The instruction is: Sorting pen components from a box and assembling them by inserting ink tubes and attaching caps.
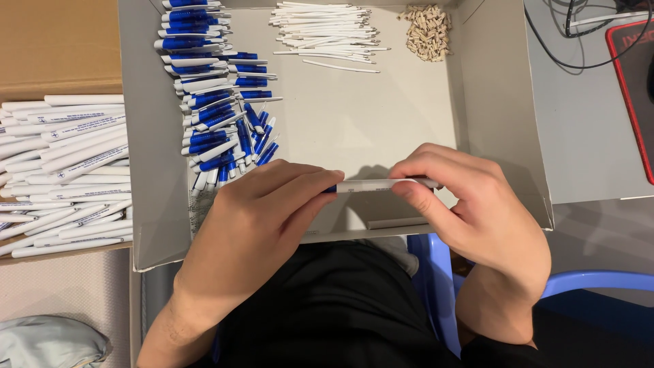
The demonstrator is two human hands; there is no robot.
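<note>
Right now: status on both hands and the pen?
Left hand and right hand both shut on one white pen, held level over the grey box. Blue-and-white pen parts heaped at box left. Nothing blocking.

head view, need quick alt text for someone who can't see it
Both hands, left and right, hold a white pen level between them over an open cardboard box. In the box lie blue-and-white pen parts, thin white refills and small beige pieces; white pen barrels are piled to the left.

Blue plastic chair [436, 286], grey tabletop [586, 123], black cables [572, 41]
</note>
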